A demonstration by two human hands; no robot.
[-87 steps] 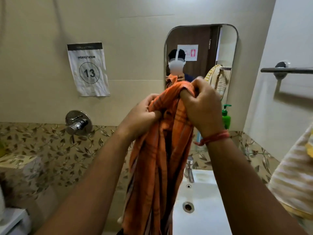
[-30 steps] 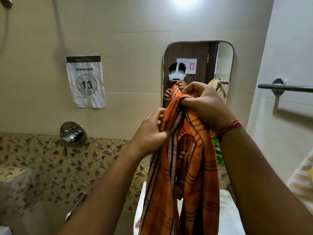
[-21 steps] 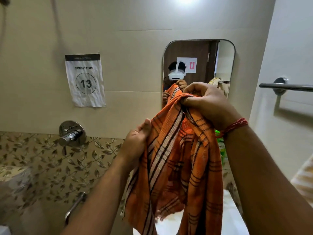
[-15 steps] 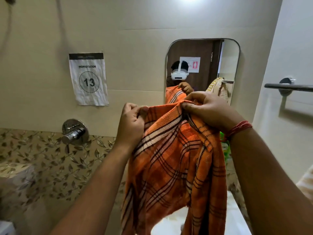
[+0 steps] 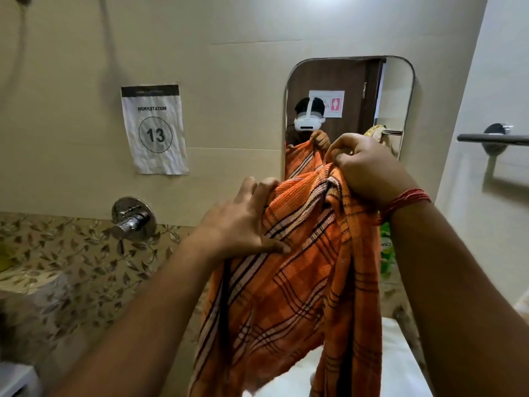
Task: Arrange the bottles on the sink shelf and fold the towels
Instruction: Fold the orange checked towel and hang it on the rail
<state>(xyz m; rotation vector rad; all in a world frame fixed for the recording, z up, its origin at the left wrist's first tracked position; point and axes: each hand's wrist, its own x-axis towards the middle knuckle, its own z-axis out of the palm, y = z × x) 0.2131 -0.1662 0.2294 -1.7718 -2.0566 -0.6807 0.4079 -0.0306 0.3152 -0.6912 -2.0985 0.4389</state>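
An orange checked towel (image 5: 300, 270) hangs in front of me over the white sink (image 5: 400, 356). My right hand (image 5: 363, 167) grips its bunched top corner, held up before the mirror (image 5: 352, 78). My left hand (image 5: 243, 222) lies lower against the towel's left edge, fingers fairly straight and the thumb resting on the cloth's front. A green bottle (image 5: 385, 253) shows as a sliver between the towel and my right forearm; the rest of the shelf is hidden.
A metal towel rail (image 5: 492, 138) is fixed to the right wall. A chrome tap valve (image 5: 133, 217) and a paper sign (image 5: 154, 130) marked 13 are on the left wall. The mirror reflects a yellowish towel (image 5: 375, 130) hanging behind me.
My left hand has let go of the towel's top edge, dropped lower and loosened its fingers. The spread towel has sagged on its left side. My right hand keeps its grip.
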